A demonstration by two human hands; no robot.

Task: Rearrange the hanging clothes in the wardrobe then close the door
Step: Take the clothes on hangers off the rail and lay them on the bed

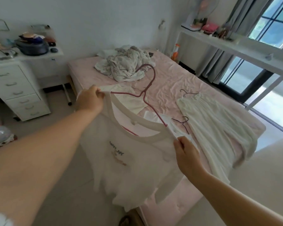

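Beyond both hands spread the pink bed (pixel 178 82), serving, it seemed, as a laying-out surface. A crumpled heap of bedding (pixel 126 64) sat well beyond the left hand, and a white dress (pixel 219 128) on a dark hanger lay just right of the right hand. Between the hands hung the white T-shirt (pixel 129 160), stretched by its shoulders, probably to square it on its pink hanger (pixel 147 88). The left hand (pixel 90 100) pinched one shoulder seam; the right hand (pixel 186 152) gripped the other. The hook stood free above them. No wardrobe was in view.
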